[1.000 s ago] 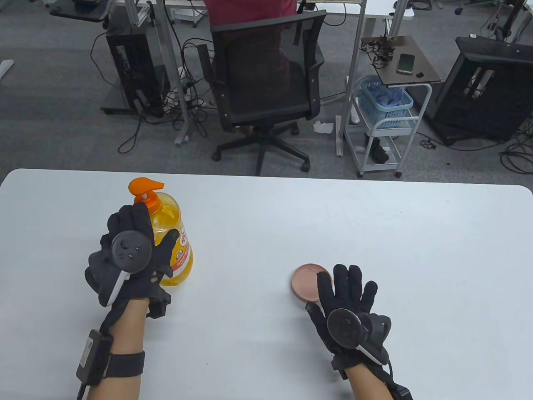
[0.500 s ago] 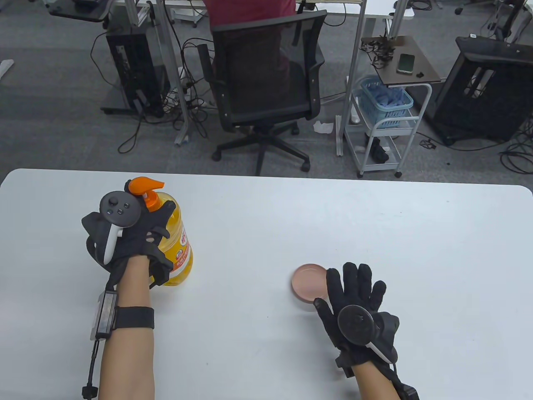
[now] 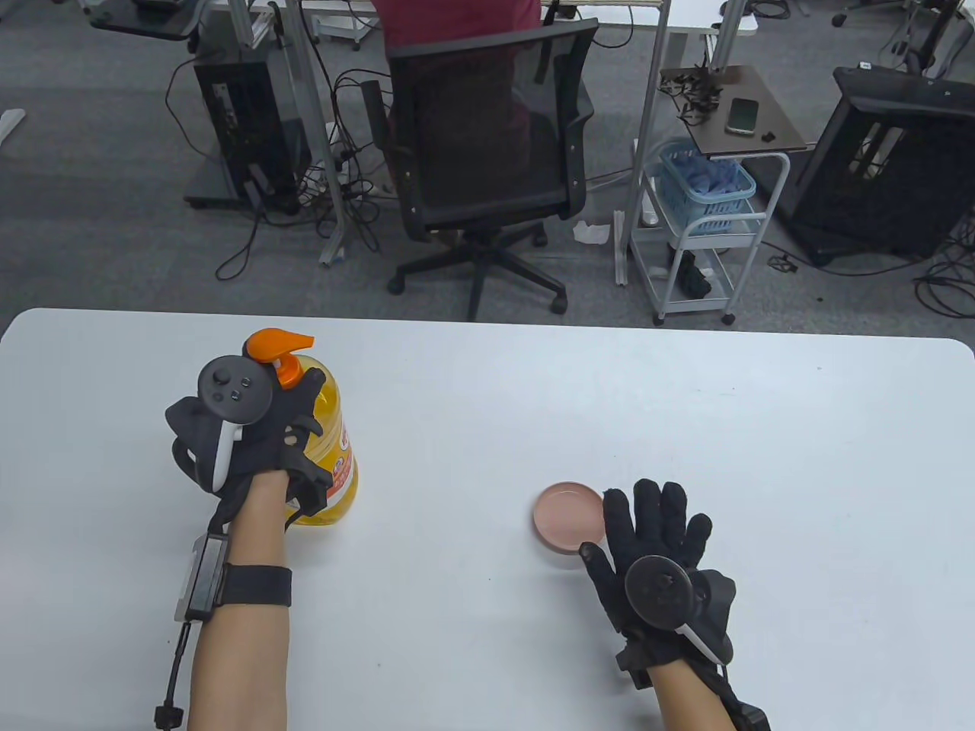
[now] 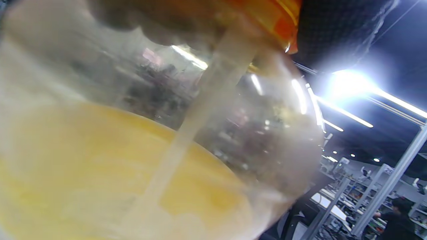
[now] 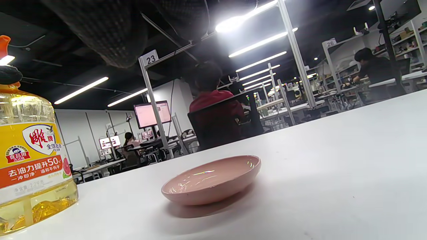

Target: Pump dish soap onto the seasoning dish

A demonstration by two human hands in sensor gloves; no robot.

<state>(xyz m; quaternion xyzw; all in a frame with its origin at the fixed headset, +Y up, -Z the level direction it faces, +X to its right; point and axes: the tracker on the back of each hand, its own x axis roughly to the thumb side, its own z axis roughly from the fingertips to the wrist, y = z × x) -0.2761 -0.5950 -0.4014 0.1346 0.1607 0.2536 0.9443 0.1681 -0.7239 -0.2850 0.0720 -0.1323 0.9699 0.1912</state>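
A yellow dish soap bottle (image 3: pixel 331 449) with an orange pump (image 3: pixel 276 346) stands at the table's left. My left hand (image 3: pixel 293 411) grips it around the shoulder, just below the pump, thumb on the near side. The left wrist view shows the bottle (image 4: pixel 133 160) up close, with a gloved finger (image 4: pixel 333 26) by the orange cap. A small pink seasoning dish (image 3: pixel 565 518) lies right of the middle. My right hand (image 3: pixel 659 521) lies open, fingers spread, just right of the dish. The right wrist view shows the dish (image 5: pixel 213 180) empty and the bottle (image 5: pixel 30 156) to its left.
The white table (image 3: pixel 685 403) stretches wide between bottle and dish and to the right. Beyond its far edge are an office chair (image 3: pixel 487 152), a white cart (image 3: pixel 701 228) and computer cases on the floor.
My left hand rose from the bottle's side to its shoulder and gripped it; the bottle has shifted slightly right. My right hand slid a little right, off the dish's rim.
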